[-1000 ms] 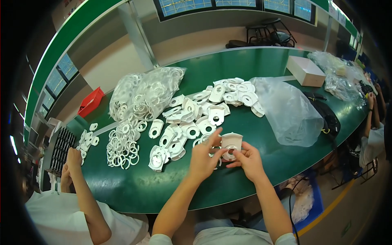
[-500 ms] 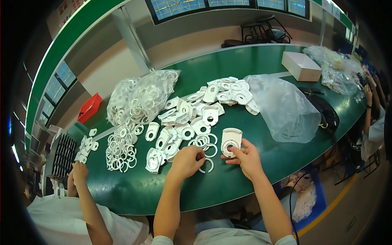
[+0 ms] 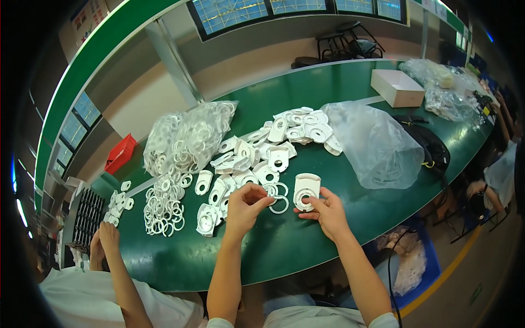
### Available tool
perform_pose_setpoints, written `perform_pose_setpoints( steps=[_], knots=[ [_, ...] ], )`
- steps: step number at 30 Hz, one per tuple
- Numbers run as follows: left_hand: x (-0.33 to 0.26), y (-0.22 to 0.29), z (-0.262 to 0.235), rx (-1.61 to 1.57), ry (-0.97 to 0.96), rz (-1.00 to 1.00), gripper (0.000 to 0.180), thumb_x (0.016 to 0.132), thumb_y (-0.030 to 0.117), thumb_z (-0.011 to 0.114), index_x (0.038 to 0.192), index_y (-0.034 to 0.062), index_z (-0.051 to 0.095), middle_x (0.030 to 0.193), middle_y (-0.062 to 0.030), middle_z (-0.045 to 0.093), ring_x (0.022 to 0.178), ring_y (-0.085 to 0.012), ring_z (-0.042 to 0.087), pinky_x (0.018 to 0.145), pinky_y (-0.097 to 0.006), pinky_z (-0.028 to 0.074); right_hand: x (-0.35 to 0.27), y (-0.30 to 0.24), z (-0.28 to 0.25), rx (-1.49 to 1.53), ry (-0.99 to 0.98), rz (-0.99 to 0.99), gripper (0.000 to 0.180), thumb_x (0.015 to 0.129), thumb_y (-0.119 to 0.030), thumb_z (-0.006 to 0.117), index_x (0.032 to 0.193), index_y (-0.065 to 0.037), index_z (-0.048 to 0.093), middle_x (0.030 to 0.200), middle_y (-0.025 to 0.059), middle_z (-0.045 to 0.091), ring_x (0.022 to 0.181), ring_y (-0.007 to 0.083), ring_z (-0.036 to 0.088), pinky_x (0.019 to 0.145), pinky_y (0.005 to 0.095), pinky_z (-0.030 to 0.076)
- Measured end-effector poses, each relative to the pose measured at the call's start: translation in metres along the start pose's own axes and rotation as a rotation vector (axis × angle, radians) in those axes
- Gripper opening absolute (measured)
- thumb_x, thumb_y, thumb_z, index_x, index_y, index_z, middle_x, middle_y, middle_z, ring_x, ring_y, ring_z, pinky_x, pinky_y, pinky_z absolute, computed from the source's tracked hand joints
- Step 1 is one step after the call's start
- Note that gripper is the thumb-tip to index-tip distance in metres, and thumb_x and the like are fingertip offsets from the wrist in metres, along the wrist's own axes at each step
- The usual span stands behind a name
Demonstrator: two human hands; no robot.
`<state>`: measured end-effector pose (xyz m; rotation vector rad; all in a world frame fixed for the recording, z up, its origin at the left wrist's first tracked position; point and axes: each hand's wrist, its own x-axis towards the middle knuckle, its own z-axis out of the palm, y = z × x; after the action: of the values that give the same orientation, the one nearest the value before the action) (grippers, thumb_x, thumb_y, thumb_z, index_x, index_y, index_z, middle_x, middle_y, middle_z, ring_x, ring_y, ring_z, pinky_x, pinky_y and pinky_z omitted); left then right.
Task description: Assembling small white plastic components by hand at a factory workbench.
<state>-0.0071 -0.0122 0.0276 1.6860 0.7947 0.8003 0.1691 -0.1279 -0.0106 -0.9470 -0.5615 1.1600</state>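
Observation:
My right hand [image 3: 328, 212] grips a white plastic housing [image 3: 308, 181] at its lower end. The part has a rounded plate and a round hole, and its thumb side covers some of that hole. To its left, my left hand [image 3: 247, 209] pinches a white plastic ring [image 3: 280, 211] between thumb and forefinger, held apart from the housing. Just beyond my left fingers lie a few more loose rings [image 3: 281, 186]. A heap of white housings [image 3: 240, 158] spreads behind both hands.
Left of the housings is a pile of white rings [image 3: 164, 205] below a clear bag of rings [image 3: 191, 134]. A plastic bag [image 3: 377, 147], black bag [image 3: 429, 145] and white box [image 3: 398, 90] stand right. A co-worker's hand [image 3: 109, 238] works at far left by a red bin [image 3: 120, 153].
My left hand has lifted the ring off the table and moved it slightly up. My right hand keeps hold of the housing. The whole view has shifted a little.

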Motion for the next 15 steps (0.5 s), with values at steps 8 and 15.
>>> perform_pose_setpoints(
  steps=[8,15],
  knots=[
    [-0.009,0.001,0.024,0.124,-0.062,0.106,0.019,0.073,0.000,0.071,0.090,0.0019,0.066,0.079,-0.0028,0.065,0.071,-0.0084,0.058,0.067,-0.023,0.046,0.003,0.009,-0.004,0.113,-0.036,-0.017,0.032,0.092,-0.006,0.043,0.123,0.004,0.042,0.106,0.0179,0.061,0.089,0.0306,0.065,0.075,0.0375,0.056],
    [-0.014,-0.002,0.039,0.327,0.138,0.389,0.015,0.073,0.004,0.073,0.088,0.0021,0.069,0.077,-0.0041,0.066,0.063,-0.0095,0.056,0.059,-0.023,0.044,0.002,0.009,-0.003,0.075,-0.064,-0.018,0.034,0.092,-0.005,0.042,0.125,0.003,0.042,0.108,0.0171,0.060,0.093,0.0271,0.064,0.079,0.0384,0.056]
  ],
)
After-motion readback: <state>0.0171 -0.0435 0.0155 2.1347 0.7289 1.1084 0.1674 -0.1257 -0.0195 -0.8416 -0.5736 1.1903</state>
